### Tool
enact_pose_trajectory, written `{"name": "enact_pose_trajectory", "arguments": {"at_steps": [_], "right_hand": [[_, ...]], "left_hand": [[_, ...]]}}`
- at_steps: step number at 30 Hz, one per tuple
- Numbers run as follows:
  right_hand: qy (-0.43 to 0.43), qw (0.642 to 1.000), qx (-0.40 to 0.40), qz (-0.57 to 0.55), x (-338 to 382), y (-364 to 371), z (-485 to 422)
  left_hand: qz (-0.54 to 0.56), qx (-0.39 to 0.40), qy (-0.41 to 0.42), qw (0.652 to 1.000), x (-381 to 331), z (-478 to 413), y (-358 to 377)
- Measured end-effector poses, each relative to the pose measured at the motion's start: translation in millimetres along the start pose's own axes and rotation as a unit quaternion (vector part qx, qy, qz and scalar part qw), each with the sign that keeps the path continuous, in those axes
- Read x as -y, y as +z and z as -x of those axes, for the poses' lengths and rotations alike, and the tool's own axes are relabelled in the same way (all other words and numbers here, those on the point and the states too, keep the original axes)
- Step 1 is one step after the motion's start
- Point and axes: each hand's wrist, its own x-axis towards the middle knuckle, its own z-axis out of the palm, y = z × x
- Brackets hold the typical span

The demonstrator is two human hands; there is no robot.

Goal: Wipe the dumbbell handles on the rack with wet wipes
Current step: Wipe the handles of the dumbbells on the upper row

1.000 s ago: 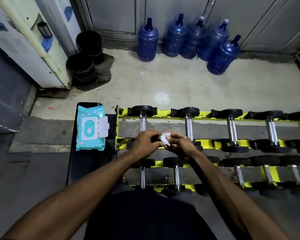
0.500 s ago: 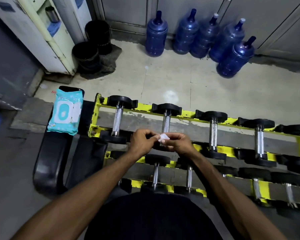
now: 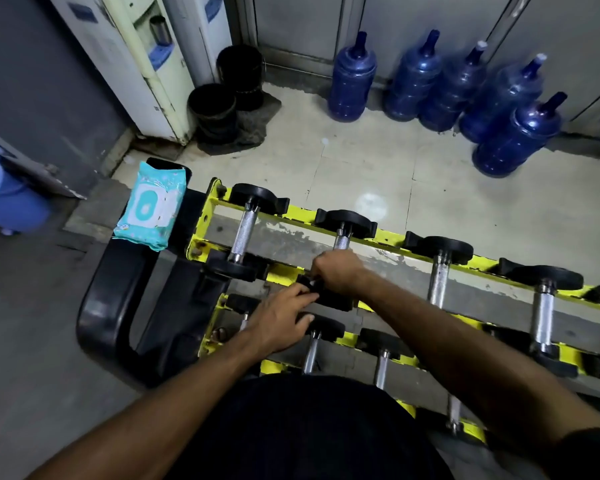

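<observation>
The head camera is my only view, and from it I judge the job barely begun. The right hand (image 3: 340,271) is curled over the near end of the second top-row dumbbell handle (image 3: 342,241), and a sliver of the wet wipe (image 3: 312,283) shows beneath it. The left hand (image 3: 281,318) reaches in with its fingers stretched out; I cannot tell whether it pinches the wipe. I take the other handles on the rack (image 3: 302,213) as yet to be wiped. The wipe pack (image 3: 149,206) lies on the bench (image 3: 97,306) beside the rack.

pale tiled floor (image 3: 361,161) beyond hands (image 3: 336,275), round light spot on it. five blue water jugs (image 3: 352,81) along grey panelled wall (image 3: 302,26) far ahead. white dispensers (image 3: 132,64), two black buckets (image 3: 212,109) ahead-left. black padded surface (image 3: 104,306) left of hands.
</observation>
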Motion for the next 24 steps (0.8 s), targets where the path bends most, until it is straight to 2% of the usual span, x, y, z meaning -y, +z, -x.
{"name": "enact_pose_trajectory", "arguments": {"at_steps": [2, 5, 8, 11, 13, 17, 21, 24], "right_hand": [[-0.021, 0.997, 0.053, 0.058, 7, -7, -13], [-0.042, 0.993, 0.09, 0.062, 9, -15, -22], [-0.04, 0.998, 0.048, -0.019, -1, -13, -10], [0.025, 0.988, -0.029, -0.151, -20, 10, 19], [0.116, 0.957, -0.075, -0.257, -29, 32, 39], [0.284, 0.844, -0.099, -0.444, -32, 66, 49], [0.35, 0.744, -0.066, -0.565, -24, 69, 34], [0.338, 0.723, -0.011, -0.603, -23, 63, 33]], "left_hand": [[-0.041, 0.005, 0.01, 0.999, -2, -1, -4], [-0.072, 0.004, 0.017, 0.997, -4, -5, -8], [-0.066, 0.005, 0.015, 0.998, 0, -6, -7], [-0.051, 0.003, 0.021, 0.998, 2, -7, -6], [-0.03, -0.009, 0.026, 0.999, 1, -8, -6], [-0.013, -0.032, 0.039, 0.999, -3, -7, -2], [-0.006, -0.033, 0.056, 0.998, -4, -1, 5], [-0.009, -0.034, 0.051, 0.998, -4, 3, 8]]}}
